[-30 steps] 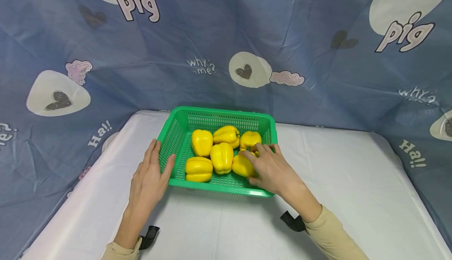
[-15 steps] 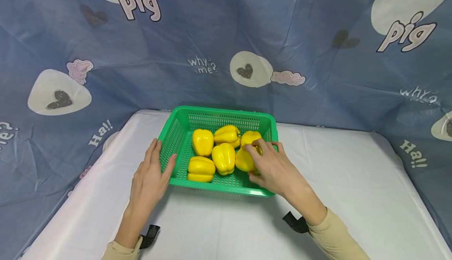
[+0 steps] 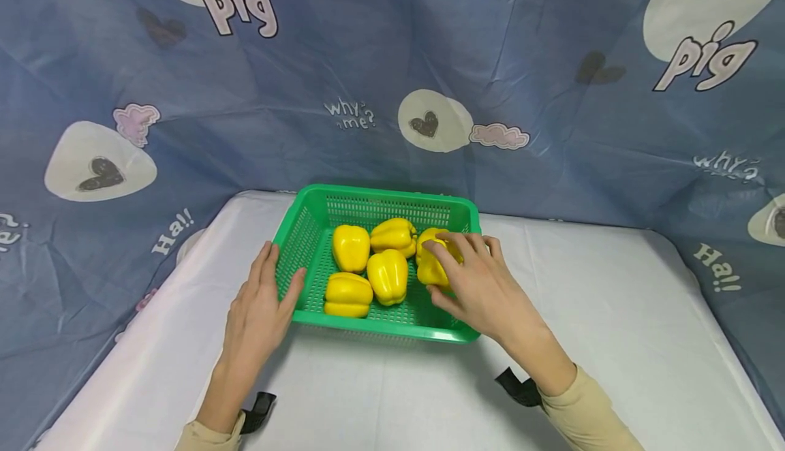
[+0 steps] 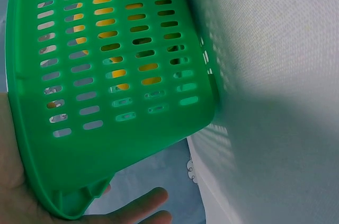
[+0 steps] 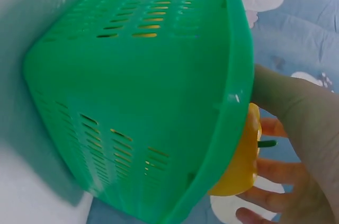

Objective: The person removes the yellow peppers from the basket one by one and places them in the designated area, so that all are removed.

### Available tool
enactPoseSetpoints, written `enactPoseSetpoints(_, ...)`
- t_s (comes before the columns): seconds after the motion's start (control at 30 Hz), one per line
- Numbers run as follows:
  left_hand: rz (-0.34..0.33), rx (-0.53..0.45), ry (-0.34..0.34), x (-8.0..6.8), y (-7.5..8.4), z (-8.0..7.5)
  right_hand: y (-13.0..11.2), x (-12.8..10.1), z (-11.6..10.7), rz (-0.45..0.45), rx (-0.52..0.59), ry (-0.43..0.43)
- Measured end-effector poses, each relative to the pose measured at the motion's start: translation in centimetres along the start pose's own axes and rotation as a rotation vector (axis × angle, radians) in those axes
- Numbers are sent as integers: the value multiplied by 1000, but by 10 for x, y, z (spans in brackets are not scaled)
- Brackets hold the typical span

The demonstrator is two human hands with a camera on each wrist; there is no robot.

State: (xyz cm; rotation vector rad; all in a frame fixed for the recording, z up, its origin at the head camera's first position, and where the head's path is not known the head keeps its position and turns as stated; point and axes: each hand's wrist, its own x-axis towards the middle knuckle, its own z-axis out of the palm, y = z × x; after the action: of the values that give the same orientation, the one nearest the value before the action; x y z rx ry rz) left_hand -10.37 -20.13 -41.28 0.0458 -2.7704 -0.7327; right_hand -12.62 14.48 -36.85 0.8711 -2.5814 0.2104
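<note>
A green slotted basket (image 3: 306, 223) sits on the white table and holds several yellow bell peppers. My right hand (image 3: 475, 284) grips one yellow pepper (image 3: 433, 270) at the basket's right side, lifted a little above the floor of the basket. The right wrist view shows that pepper (image 5: 241, 163) with its green stem just above the green basket rim (image 5: 235, 75). Another pepper (image 3: 429, 236) lies right behind it. My left hand (image 3: 260, 301) rests flat against the basket's left wall, thumb over the rim. In the left wrist view the basket wall (image 4: 106, 75) fills the frame, with my fingers (image 4: 140, 211) below.
Three peppers (image 3: 351, 246) (image 3: 388, 275) (image 3: 347, 294) lie in the basket's left and middle, one more (image 3: 392, 233) at the back. A blue printed cloth (image 3: 392, 76) hangs behind and around the table. White tabletop (image 3: 601, 301) stretches to the right of the basket.
My right hand has closed on the right-hand pepper and raised it up and back, off the basket floor. The left hand and basket have stayed put.
</note>
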Motion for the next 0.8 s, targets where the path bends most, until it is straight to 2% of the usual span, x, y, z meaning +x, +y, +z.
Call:
enactPoseSetpoints(0.23, 3, -1, 5, 0, 0, 0, 4, 1, -7, 10, 16, 22)
enactPoseSetpoints(0.6, -2, 4, -3, 0, 0, 0, 14, -2, -20, 43, -60, 96)
enactPoseSetpoints(0.8, -9, 6, -12, 0, 0, -1, 21, -4, -26, 74, -57, 133)
